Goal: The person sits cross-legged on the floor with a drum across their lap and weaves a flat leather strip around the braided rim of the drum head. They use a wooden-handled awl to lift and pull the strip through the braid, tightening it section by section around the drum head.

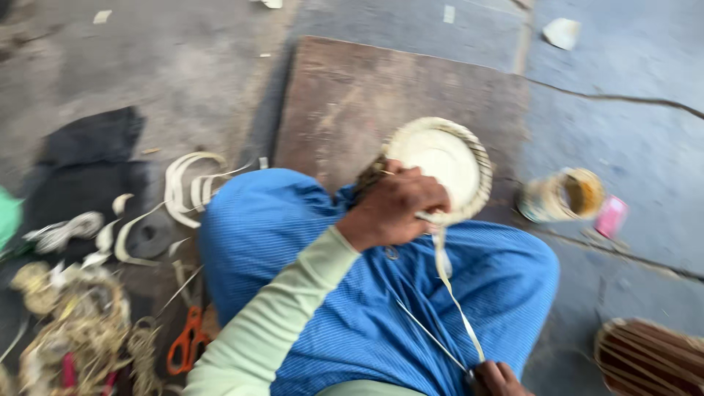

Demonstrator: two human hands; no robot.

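At the centre of the frame, the round woven disc (440,165) sat over the blue-clad lap, the left hand (396,205) closed in a firm grip on its near edge, while the right hand (499,379) at the bottom edge pinched the pale strip (455,293) trailing from it, with orange scissors (187,345) at lower left on the floor (623,125).

A small pink packet (611,216) lies beside a round jar (563,195)

Left hand (396,209) gripping round woven basket (440,165), right hand (499,378) pulling pale strip (451,282)
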